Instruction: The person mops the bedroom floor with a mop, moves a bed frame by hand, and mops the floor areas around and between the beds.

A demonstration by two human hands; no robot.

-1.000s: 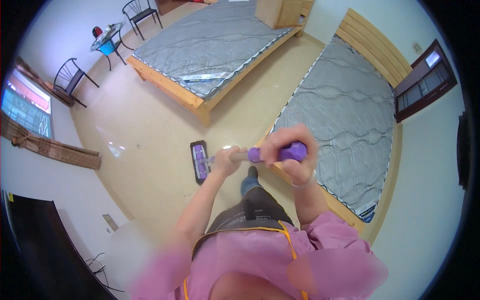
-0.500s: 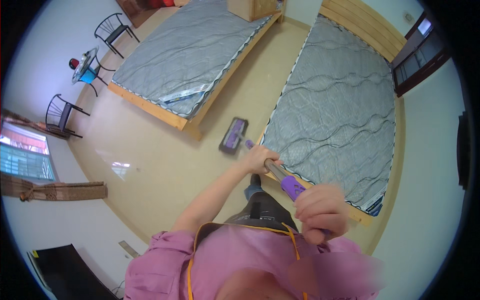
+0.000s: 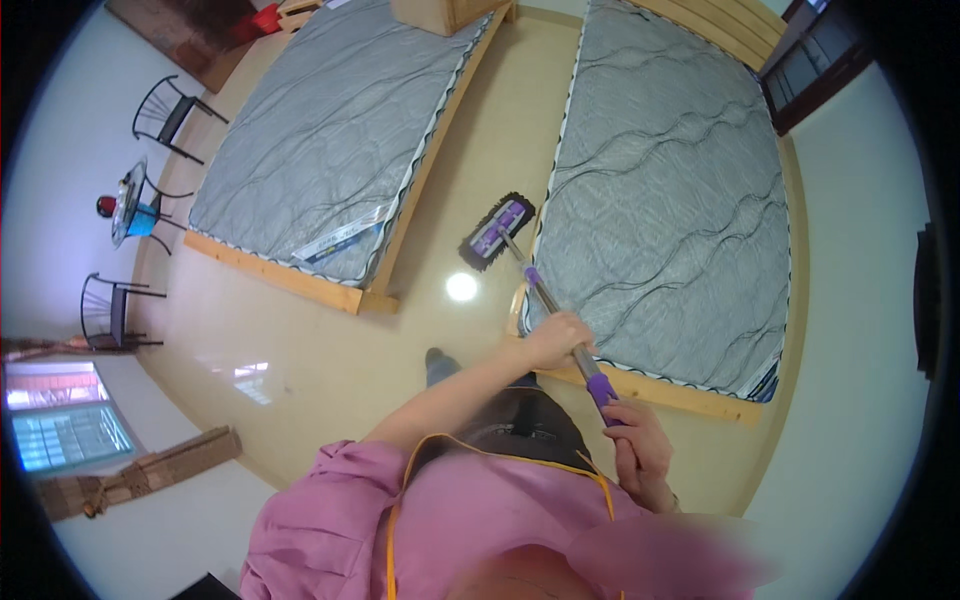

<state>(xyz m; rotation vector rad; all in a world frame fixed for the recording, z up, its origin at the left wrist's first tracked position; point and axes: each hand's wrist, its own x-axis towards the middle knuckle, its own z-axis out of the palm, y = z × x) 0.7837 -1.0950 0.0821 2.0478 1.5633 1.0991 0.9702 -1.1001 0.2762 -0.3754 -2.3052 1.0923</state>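
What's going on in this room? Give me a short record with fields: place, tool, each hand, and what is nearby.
Place: bedroom with a glossy tan floor
Tool: flat mop, purple and dark head on the floor in the aisle between two beds
Left hand: closed around the mop handle, midway down
Right hand: closed around the purple grip at the handle's top end
Left bed: bare grey mattress on a wooden frame
Right bed: the same, beside the mop head
Nearby: two black chairs and a small glass table by the wall
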